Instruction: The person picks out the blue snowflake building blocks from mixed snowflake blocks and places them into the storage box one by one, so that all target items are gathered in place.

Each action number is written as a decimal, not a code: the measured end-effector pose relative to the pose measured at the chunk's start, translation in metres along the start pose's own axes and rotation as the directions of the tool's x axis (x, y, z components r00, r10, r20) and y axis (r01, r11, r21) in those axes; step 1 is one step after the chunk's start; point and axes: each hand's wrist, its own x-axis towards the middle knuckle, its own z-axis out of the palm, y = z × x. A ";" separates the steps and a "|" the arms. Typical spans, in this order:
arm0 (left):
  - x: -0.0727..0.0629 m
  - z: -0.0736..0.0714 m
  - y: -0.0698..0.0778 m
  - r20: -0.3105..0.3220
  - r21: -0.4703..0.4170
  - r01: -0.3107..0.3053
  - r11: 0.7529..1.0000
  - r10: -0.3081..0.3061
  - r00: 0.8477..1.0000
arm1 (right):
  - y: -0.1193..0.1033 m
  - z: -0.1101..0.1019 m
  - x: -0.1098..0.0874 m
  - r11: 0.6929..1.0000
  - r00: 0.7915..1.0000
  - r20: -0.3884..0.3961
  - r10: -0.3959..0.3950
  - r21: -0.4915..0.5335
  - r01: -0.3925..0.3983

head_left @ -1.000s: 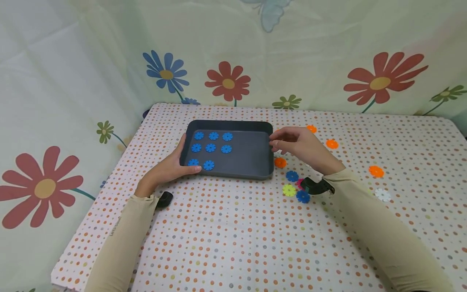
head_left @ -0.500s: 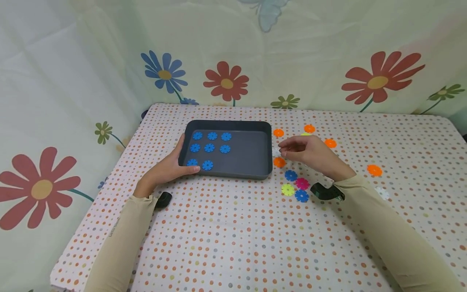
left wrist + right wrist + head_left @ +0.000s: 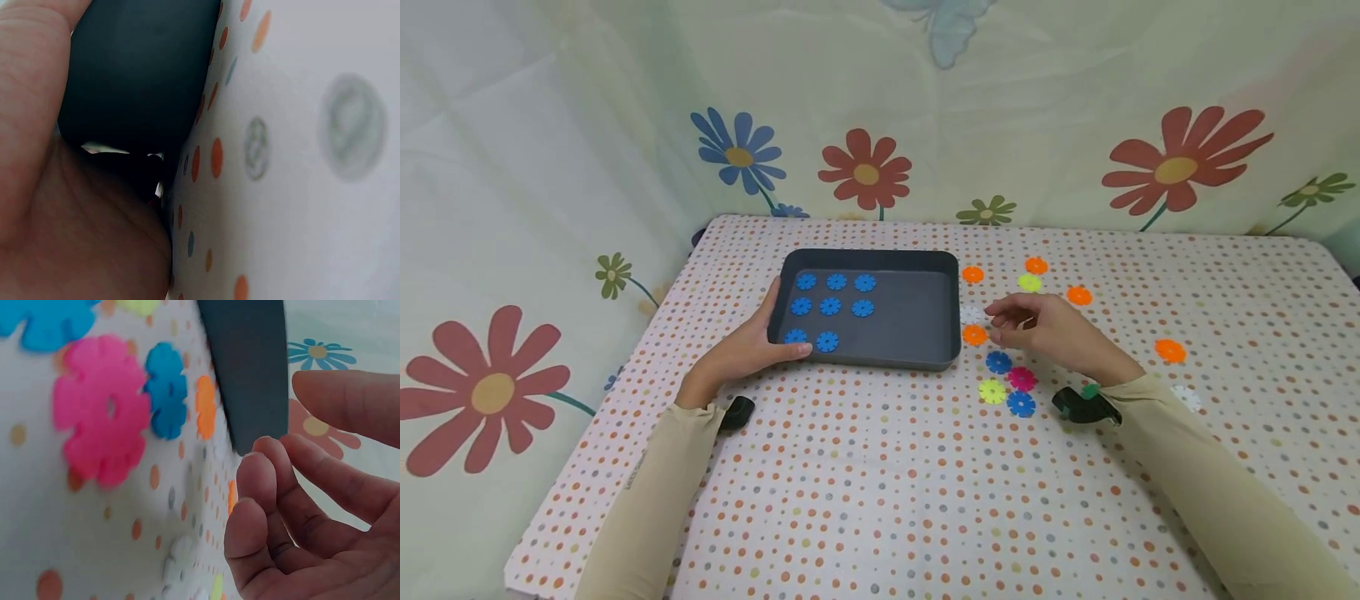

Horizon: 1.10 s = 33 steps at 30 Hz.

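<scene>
My left hand (image 3: 741, 346) grips the left front corner of a dark grey rectangular tray (image 3: 913, 315), its thumb over the front rim and the fingers along the left wall. Several blue snowflake discs (image 3: 831, 306) lie in rows in the tray's left part; the thumb partly covers one at the front. To the right of the tray, my right hand (image 3: 1052, 333) hovers with loosely bent fingers, and its thumb is apart from them in the right wrist view. It holds nothing. By its fingertips are a white disc (image 3: 972, 315) and an orange disc (image 3: 974, 334).
Blue (image 3: 998, 362), pink (image 3: 1022, 379) and yellow-green (image 3: 992, 392) discs cluster in front of the right hand. More orange discs (image 3: 1170, 351), another yellow-green disc (image 3: 1029, 283) and a white disc (image 3: 1187, 397) lie on the dotted tablecloth (image 3: 880, 467). A flowered curtain (image 3: 1000, 125) hangs behind.
My right hand has drawn away from the tray's right wall, moving right and slightly toward me, uncovering orange, yellow-green and white discs. My left hand stays on the tray.
</scene>
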 end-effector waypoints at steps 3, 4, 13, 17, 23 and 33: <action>0.001 0.000 0.001 0.002 0.000 0.001 1.000 -0.001 1.000 | 0.001 0.000 -0.002 0.999 1.000 -0.002 -0.008 -0.038 0.008; 0.001 0.000 0.001 0.001 -0.001 0.001 1.000 -0.001 1.000 | 0.002 0.000 -0.003 0.999 1.000 -0.003 -0.012 -0.049 0.011; -0.001 0.001 0.007 -0.016 -0.006 -0.005 1.000 0.005 1.000 | 0.006 0.001 -0.005 0.994 1.000 0.000 -0.031 -0.103 0.030; -0.002 0.000 0.007 -0.016 0.003 0.003 1.000 -0.003 1.000 | 0.009 0.003 -0.006 0.989 0.999 0.014 -0.036 -0.141 0.038; -0.002 0.001 0.004 -0.015 0.003 0.012 1.000 -0.012 1.000 | 0.011 0.006 -0.007 0.979 0.997 0.045 -0.064 -0.190 0.072; -0.002 0.001 0.004 -0.011 -0.008 -0.002 1.000 0.002 1.000 | 0.013 0.009 -0.007 0.956 0.989 0.072 -0.129 -0.256 0.143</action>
